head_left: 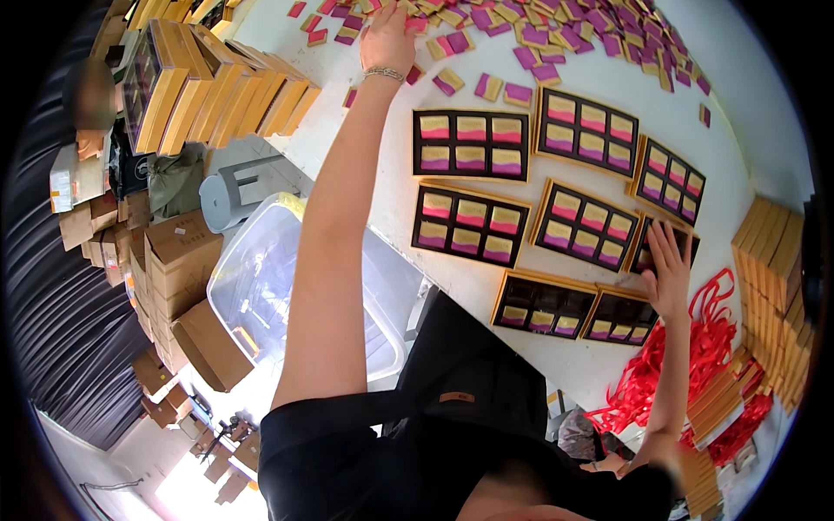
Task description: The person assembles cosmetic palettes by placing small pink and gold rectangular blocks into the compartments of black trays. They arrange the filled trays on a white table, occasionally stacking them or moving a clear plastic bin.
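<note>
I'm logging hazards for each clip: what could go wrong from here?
The left hand is among loose pieces lying scattered, so its wrist might sweep a few aside.
The right hand is spread over a dark box crowded by others; a push could shift its neighbours.
The half-filled box, its upper row bare, lies near the table's front edge and might be nudged off.

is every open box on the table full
No, the left box in the nearest row holds pieces only in its lower half.
</note>
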A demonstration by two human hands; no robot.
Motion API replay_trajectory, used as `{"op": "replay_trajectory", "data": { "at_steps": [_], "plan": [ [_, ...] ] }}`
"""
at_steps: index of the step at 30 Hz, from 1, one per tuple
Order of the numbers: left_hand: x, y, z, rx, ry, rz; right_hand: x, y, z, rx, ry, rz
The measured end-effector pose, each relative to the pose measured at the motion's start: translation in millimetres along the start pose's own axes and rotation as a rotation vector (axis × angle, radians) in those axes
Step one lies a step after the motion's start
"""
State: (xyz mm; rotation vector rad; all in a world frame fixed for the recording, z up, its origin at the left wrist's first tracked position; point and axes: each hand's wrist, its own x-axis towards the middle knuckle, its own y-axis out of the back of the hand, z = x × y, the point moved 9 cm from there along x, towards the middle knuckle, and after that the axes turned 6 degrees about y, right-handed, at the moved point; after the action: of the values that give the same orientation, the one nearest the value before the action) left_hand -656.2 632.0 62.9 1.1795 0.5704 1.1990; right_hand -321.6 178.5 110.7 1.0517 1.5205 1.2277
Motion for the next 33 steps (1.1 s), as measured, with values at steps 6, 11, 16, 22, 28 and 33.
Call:
{"op": "replay_trajectory", "data": {
  "at_steps": [6, 11, 16, 22, 28, 33],
  "plan": [
    [-8.8, -20.5, 31.5, 0.153, -0.212, -0.014, 172.5, 94.2, -15.7, 0.193, 0.029, 0.535],
    [-27.1, 3.6, 61.7, 0.12, -0.156, -0.071, 394.4, 40.3, -57.3, 0.418, 0.117, 0.518],
    [-19.0, 9.4, 17.8, 0.011, -0.27, -0.122, 444.8, 13.1, -135.2, 0.414, 0.109, 0.142],
    [-18.9, 18.1, -0.3, -0.146, -0.165, -0.067, 452.1, 8.2, -135.8, 0.358, 0.189, 0.605],
    [-49.6, 57.0, -9.1, -0.053, -0.026, 0.242, 456.7, -2.7, -147.7, 0.071, 0.389, 0.481],
    [-97.4, 85.5, -31.0, -0.509, 0.453, 0.178, 432.0, 31.0, -176.9, -0.057, 0.678, 0.956]
  ]
}}
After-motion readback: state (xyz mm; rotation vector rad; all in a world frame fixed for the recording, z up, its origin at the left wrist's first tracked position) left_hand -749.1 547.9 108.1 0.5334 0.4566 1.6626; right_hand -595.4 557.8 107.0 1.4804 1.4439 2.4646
